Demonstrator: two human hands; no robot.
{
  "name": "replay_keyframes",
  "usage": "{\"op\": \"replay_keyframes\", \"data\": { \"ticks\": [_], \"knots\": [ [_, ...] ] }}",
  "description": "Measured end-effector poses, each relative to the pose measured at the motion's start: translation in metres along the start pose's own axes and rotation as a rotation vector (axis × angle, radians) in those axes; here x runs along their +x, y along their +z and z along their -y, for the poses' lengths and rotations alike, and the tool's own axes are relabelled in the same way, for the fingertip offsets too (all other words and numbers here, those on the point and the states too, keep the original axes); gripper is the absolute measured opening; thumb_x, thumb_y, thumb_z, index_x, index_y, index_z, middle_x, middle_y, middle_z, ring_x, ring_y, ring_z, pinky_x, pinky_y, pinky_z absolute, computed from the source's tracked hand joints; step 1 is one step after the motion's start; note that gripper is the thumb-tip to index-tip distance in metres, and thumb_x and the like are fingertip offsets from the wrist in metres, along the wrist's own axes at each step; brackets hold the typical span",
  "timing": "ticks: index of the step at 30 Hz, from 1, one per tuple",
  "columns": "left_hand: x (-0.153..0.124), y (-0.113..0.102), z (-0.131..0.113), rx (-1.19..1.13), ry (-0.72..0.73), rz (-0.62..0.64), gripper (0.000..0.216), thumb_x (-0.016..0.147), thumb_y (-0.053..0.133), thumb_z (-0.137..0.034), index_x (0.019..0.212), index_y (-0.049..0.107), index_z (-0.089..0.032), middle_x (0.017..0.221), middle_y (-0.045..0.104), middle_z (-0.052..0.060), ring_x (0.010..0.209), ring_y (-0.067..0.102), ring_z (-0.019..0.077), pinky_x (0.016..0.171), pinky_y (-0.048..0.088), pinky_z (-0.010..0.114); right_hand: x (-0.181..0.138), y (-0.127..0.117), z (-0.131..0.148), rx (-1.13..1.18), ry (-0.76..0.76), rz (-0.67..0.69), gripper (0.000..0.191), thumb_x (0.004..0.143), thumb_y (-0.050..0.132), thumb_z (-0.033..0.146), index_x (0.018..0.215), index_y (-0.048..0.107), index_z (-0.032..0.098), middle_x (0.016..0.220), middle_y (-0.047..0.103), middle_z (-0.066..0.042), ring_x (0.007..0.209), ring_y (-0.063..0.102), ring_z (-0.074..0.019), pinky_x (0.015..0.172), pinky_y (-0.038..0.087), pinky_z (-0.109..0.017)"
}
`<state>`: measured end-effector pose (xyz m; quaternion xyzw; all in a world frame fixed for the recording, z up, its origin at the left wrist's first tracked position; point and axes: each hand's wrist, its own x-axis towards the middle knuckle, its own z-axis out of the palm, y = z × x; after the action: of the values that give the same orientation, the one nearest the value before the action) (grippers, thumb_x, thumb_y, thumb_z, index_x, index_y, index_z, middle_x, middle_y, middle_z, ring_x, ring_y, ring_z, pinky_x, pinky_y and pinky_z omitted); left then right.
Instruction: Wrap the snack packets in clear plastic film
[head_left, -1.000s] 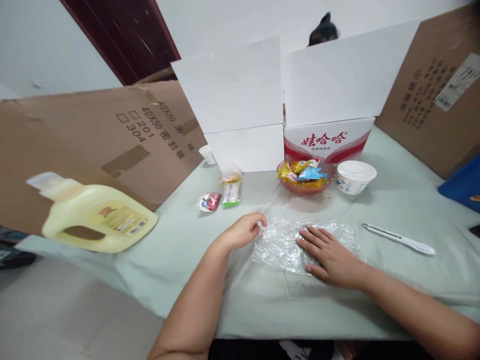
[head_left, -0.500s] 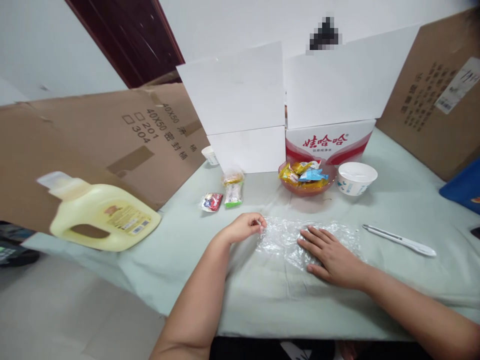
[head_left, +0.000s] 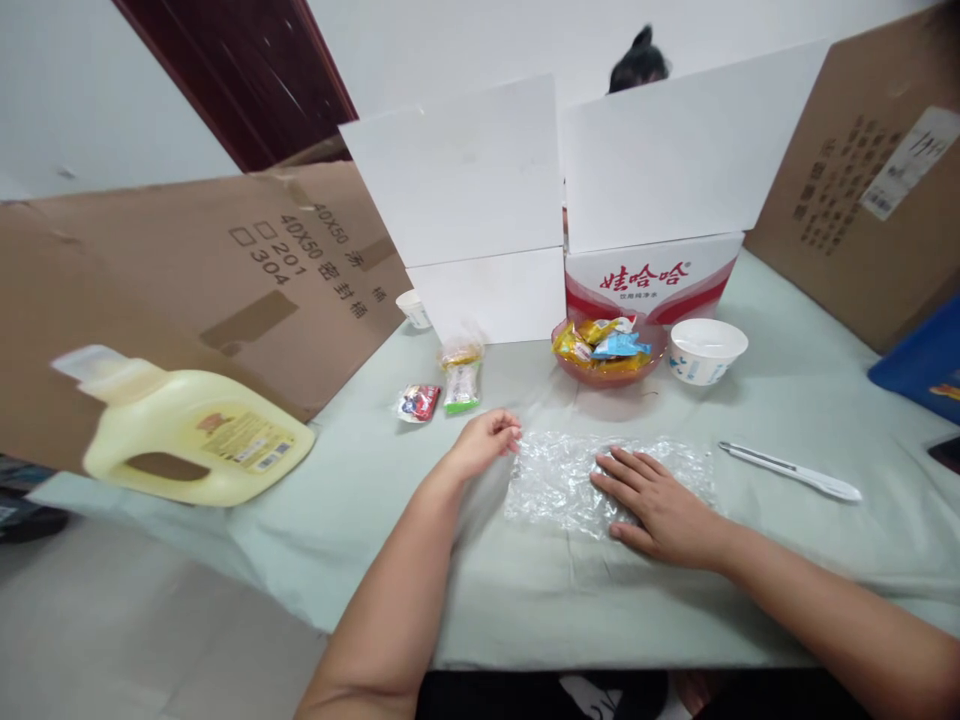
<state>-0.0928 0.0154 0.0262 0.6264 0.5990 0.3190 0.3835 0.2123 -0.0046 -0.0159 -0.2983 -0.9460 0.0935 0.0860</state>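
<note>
A crinkled clear plastic sheet [head_left: 559,480] lies flat on the pale green tablecloth [head_left: 787,560], straight in front of the person. The right hand [head_left: 660,505] rests palm down on the sheet's right half with its fingers spread and straight, pressing it to the cloth. The left hand [head_left: 484,440] is curled at the sheet's upper left corner, thumb and fingertips pressed together on the edge of the film there.

Just beyond the left hand's pinch lie 2 snack packets, a green and yellow one [head_left: 461,375] and a red one [head_left: 418,402] beside it. Beyond the flat right hand stands a red bowl [head_left: 609,350] full of wrapped sweets, with a white paper bowl [head_left: 707,350] touching or nearly touching its right side. To the right of the right hand, apart from the sheet, lies a slim white cutter [head_left: 787,472].

Far to the left of the pinch a yellow jug [head_left: 187,435] lies on its side at the table's edge, against a brown cardboard sheet [head_left: 247,280]. Behind the bowls stand white boards [head_left: 465,170] and a box with red print [head_left: 652,280].
</note>
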Motion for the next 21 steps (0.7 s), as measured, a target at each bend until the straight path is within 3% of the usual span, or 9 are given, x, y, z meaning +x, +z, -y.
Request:
{"op": "replay_keyframes", "data": {
  "ticks": [3,7,13,17,21],
  "knots": [
    [-0.002,0.02,-0.005,0.077,0.043,-0.009,0.019,0.072,0.065,-0.029,0.087,0.063,-0.018,0.078,0.065,0.0,0.07,0.06,0.0152,0.065,0.045,0.025,0.0,0.001,0.0,-0.009,0.001,0.011,0.063,0.09,0.048,0.053,0.144,0.043,0.021,0.153,0.035,-0.011,0.142,0.025,-0.0336,0.112,0.025,-0.053],
    [-0.007,0.04,-0.009,0.161,0.049,0.02,0.019,0.059,0.071,-0.018,0.078,0.066,-0.019,0.064,0.058,-0.004,0.062,0.053,0.0139,0.063,0.04,0.024,-0.001,0.005,-0.002,-0.023,-0.012,-0.035,0.062,0.09,0.05,0.051,0.144,0.043,0.022,0.153,0.035,-0.01,0.142,0.025,-0.0329,0.112,0.025,-0.053],
    [-0.009,0.046,-0.015,0.073,0.036,0.113,0.008,0.067,0.06,-0.016,0.066,0.052,-0.018,0.066,0.058,-0.003,0.063,0.056,0.0128,0.06,0.041,0.023,-0.001,0.003,-0.001,-0.014,-0.02,-0.032,0.061,0.09,0.049,0.051,0.144,0.043,0.022,0.153,0.034,-0.011,0.142,0.026,-0.0334,0.112,0.026,-0.053],
    [-0.009,0.049,-0.02,-0.284,-0.069,0.263,0.019,0.072,0.06,-0.024,0.073,0.042,-0.019,0.086,0.068,0.004,0.072,0.067,0.0154,0.062,0.047,0.025,0.0,0.0,0.001,-0.009,-0.004,0.001,0.061,0.091,0.046,0.052,0.144,0.043,0.022,0.153,0.033,-0.011,0.142,0.025,-0.0336,0.112,0.025,-0.054],
    [-0.009,0.048,-0.019,-0.678,-0.229,0.324,0.036,0.06,0.074,-0.024,0.076,0.043,-0.018,0.087,0.069,0.005,0.071,0.068,0.016,0.062,0.047,0.024,0.0,-0.002,0.002,0.004,0.011,0.012,0.061,0.091,0.046,0.052,0.144,0.043,0.021,0.154,0.032,-0.011,0.143,0.023,-0.0334,0.113,0.024,-0.054]
  ]
}}
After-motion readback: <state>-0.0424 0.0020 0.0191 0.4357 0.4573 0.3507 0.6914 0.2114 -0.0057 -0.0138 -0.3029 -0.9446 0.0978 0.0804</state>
